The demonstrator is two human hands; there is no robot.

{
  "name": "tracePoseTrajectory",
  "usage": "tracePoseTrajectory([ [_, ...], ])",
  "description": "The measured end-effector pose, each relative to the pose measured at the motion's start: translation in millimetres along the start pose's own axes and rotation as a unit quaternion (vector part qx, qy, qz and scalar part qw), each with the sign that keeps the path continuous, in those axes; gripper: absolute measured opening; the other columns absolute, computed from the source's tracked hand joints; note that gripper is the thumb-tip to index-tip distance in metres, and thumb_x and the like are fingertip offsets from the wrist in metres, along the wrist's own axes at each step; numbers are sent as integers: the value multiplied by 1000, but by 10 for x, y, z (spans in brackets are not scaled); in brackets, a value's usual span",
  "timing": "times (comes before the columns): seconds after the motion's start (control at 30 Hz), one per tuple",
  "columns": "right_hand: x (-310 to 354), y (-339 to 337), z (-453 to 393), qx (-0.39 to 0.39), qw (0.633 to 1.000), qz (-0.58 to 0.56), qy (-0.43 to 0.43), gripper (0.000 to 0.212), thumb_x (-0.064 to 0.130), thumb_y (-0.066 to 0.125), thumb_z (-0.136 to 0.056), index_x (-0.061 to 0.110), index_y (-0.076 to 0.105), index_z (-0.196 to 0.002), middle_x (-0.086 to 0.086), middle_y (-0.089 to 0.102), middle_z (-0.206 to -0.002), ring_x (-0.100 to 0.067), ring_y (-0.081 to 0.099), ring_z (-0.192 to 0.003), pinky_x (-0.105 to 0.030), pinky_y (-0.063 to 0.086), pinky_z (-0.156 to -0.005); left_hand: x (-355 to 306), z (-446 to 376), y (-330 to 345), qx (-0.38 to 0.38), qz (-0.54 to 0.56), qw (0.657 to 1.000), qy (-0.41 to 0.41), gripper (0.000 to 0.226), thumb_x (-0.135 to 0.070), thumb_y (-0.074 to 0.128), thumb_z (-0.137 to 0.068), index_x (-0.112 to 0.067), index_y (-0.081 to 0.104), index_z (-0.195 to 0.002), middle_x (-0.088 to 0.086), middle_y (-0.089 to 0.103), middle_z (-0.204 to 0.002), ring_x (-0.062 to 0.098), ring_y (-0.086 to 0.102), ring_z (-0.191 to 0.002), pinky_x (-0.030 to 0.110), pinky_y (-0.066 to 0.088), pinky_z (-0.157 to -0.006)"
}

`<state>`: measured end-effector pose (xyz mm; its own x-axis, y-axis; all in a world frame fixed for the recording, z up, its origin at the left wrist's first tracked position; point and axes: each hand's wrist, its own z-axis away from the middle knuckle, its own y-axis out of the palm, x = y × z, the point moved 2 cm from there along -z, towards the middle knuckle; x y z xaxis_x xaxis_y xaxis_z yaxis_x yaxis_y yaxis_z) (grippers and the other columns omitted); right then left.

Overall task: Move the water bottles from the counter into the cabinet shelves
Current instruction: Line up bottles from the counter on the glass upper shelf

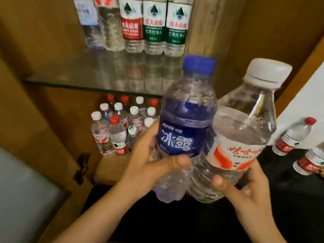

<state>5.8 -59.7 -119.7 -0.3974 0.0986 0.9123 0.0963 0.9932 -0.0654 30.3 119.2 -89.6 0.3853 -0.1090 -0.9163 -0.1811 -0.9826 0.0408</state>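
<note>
Left hand (149,160) grasps blue bottle (185,130), right hand (245,186) grasps white-cap bottle (240,135), both held touching before the open cabinet; risk: they knock together or topple the crowded lower-shelf bottles (122,123) when set in.

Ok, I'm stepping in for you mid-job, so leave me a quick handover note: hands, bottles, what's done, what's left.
Left hand grips the blue-capped bottle; right hand grips the white-capped bottle. Both are held up in front of the open cabinet.
Done: a row of bottles stands on the glass shelf, and a cluster on the bottom shelf.
Left: shelve these two, then the two red-label bottles on the black counter, right.
</note>
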Motion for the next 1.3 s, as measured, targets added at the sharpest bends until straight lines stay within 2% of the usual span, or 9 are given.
tracePoseTrajectory([
  [0.1,373,35,-220,-15,998,-39,-56,56,66,75,-50,49,62,-102,22,68,-104,3,64,-97,-9,50,-72,-356,-237,-29,10,10,998,59,49,-56,70,-59,-31,62,-100,-24,70,-95,-6,65,-90,7,48,-71],
  [0.2,694,30,-471,-9,989,-62,-134,45,40,75,-60,40,64,-103,24,68,-102,5,64,-96,-8,50,-72,-649,-470,-1,18,8,993,119,46,-48,64,-61,-25,55,-100,-26,69,-88,-9,65,-84,6,48,-66],
  [0.33,1015,-6,-900,19,983,-53,-175,41,26,70,-71,29,58,-111,24,68,-105,5,63,-99,-7,49,-73,-938,-882,20,6,-5,988,155,37,-36,72,-63,-27,59,-96,-19,72,-86,-3,67,-84,9,49,-67],
  [0.5,1122,-57,-1455,22,988,-38,-151,51,27,73,-71,19,56,-119,15,70,-106,0,64,-99,-12,51,-75,-1075,-1389,50,-14,-45,988,148,28,-33,70,-71,-28,60,-97,-17,72,-90,-1,67,-87,9,48,-69],
  [0.67,980,-71,-1783,26,993,-21,-110,57,27,69,-65,17,52,-119,11,66,-108,1,65,-95,-13,51,-75,-893,-1696,36,-23,-79,992,96,50,-34,75,-65,-22,57,-110,-6,69,-105,10,65,-99,27,50,-88],
  [0.8,781,-95,-1886,23,997,-13,-75,54,18,69,-73,17,50,-123,6,65,-113,-6,63,-100,-23,51,-83,-763,-1754,56,-26,-105,991,72,59,-38,72,-62,-20,55,-115,-2,67,-111,13,63,-103,36,48,-95],
  [0.97,663,-116,-1948,41,998,-21,-49,50,9,66,-77,10,49,-124,2,65,-110,-1,65,-91,-15,53,-74,-707,-1809,86,-18,-118,992,49,60,-44,68,-62,-22,55,-116,-5,67,-111,9,63,-101,28,47,-87],
  [1.17,605,-142,-1942,50,996,-23,-70,65,26,66,-67,13,47,-127,8,64,-111,1,65,-94,-13,52,-73,-646,-1873,90,-8,-153,988,34,56,-49,73,-64,-36,53,-114,-13,66,-113,5,61,-106,37,46,-98],
  [1.3,619,-116,-1898,39,995,5,-94,85,37,68,-64,20,32,-140,9,56,-127,-2,57,-112,-26,49,-91,-642,-1855,70,-5,-172,985,29,69,-53,74,-59,-35,51,-121,-14,64,-116,5,59,-109,41,45,-100],
])
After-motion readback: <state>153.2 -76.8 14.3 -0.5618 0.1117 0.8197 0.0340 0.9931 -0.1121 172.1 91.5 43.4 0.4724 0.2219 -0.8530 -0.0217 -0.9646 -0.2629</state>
